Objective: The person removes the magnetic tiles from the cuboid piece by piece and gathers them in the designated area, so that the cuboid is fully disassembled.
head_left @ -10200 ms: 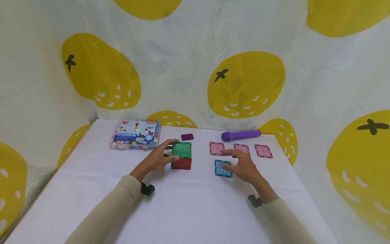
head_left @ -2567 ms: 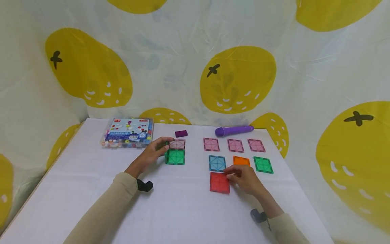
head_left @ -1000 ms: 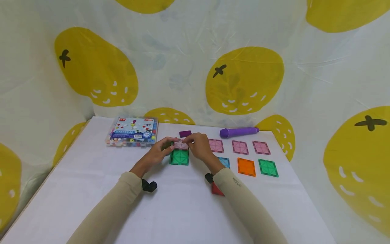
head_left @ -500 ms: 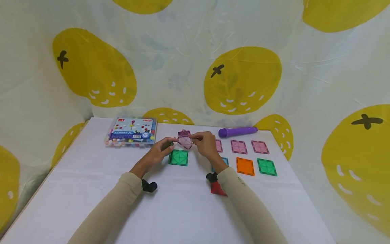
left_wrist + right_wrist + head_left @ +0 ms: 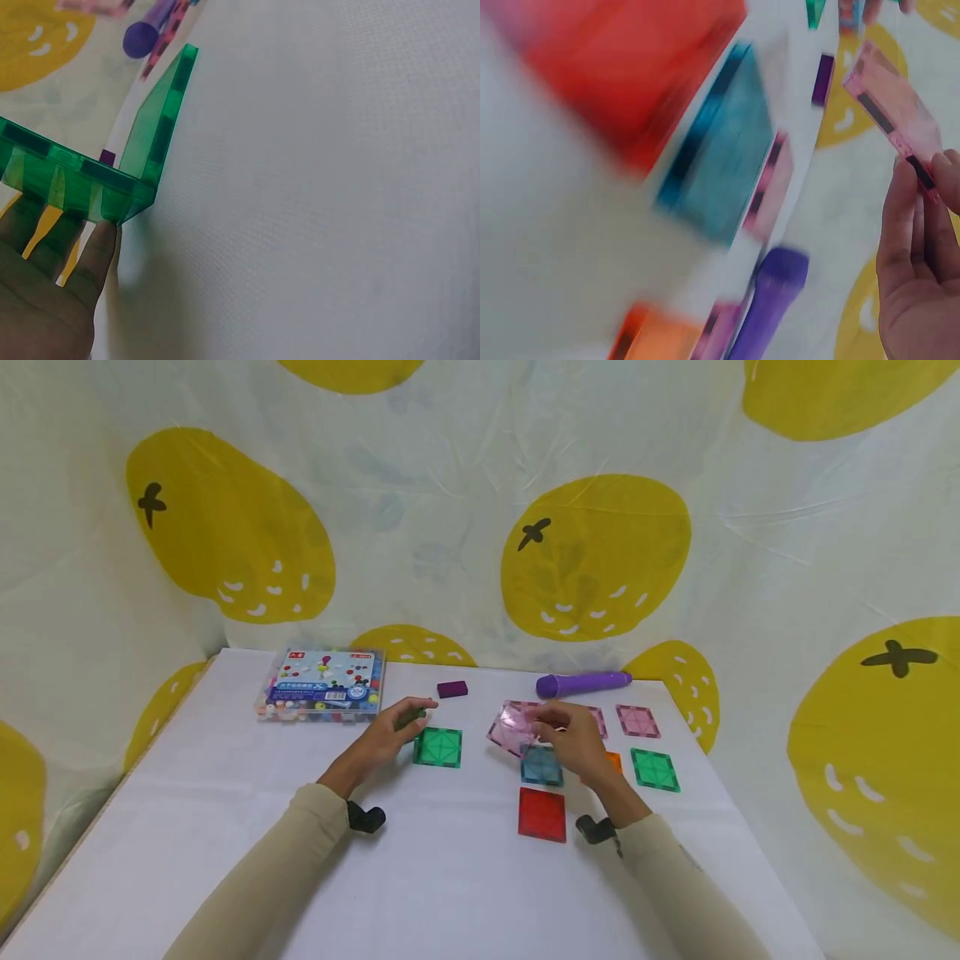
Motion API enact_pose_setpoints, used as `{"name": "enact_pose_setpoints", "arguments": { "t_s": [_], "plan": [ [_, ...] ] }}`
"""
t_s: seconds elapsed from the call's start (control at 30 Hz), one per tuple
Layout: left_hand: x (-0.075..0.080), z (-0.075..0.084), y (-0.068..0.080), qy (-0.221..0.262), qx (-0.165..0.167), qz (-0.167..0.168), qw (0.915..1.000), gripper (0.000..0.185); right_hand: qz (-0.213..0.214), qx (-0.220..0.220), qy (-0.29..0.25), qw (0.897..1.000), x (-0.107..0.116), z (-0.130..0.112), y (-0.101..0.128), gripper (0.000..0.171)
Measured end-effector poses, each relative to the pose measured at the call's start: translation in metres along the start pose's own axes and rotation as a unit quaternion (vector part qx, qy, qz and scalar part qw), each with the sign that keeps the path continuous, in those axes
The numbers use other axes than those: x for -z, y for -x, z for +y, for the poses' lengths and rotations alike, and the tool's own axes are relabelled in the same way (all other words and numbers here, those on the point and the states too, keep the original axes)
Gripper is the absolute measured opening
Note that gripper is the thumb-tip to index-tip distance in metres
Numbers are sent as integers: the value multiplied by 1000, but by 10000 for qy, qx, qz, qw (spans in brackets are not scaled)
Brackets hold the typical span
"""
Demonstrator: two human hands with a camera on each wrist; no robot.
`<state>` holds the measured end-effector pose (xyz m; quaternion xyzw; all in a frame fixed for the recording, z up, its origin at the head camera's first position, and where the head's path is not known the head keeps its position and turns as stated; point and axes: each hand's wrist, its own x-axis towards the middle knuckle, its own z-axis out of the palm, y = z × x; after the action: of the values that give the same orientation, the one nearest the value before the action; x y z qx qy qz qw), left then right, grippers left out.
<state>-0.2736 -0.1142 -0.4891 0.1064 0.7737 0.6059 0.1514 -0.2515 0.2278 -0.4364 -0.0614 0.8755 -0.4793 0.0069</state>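
Note:
My right hand (image 5: 577, 743) pinches a see-through pink magnetic tile (image 5: 512, 727) by one side, raised and tilted above the blue tile (image 5: 542, 767). In the right wrist view, thumb and fingers hold that pink tile (image 5: 892, 112) at its end. A green tile (image 5: 438, 747) lies flat at the table's middle. My left hand (image 5: 382, 739) holds a second green tile (image 5: 67, 161) upright along its left side; the left wrist view shows the fingers through this tile. A red tile (image 5: 542, 815) lies flat in front of the blue one.
An orange tile (image 5: 614, 763), partly covered by my right hand, a green tile (image 5: 656, 769) and a pink tile (image 5: 638, 721) lie to the right. Along the back are a purple microphone (image 5: 588, 683), a small purple block (image 5: 452, 689) and a clear box of coloured pieces (image 5: 322, 685).
A green-and-red box shape has been taken apart, its tiles laid at right. My right hand has just pulled the pink tile from behind the flat green one and carried it right; my left hand stayed.

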Motion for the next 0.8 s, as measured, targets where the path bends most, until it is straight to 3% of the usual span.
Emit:
{"name": "enact_pose_setpoints", "arguments": {
  "t_s": [0.3, 0.43, 0.63, 0.8],
  "plan": [
    [1, 0, 1, -67, 21, -50, 10000, 35, -276, -18, 26, 9996, 61, 43, 49, 22],
    [1, 2, 2, -114, 23, -14, 9999, 36, -571, -289, 20, 9979, 82, 61, 68, 22],
    [0, 2, 3, -72, 11, 11, 10000, 35, -881, -1140, 118, 9895, 97, 82, 84, 25],
    [1, 1, 2, -53, 22, -13, 10000, 36, -846, -1425, 650, 9840, 98, 94, 86, 22]
  ]
}}
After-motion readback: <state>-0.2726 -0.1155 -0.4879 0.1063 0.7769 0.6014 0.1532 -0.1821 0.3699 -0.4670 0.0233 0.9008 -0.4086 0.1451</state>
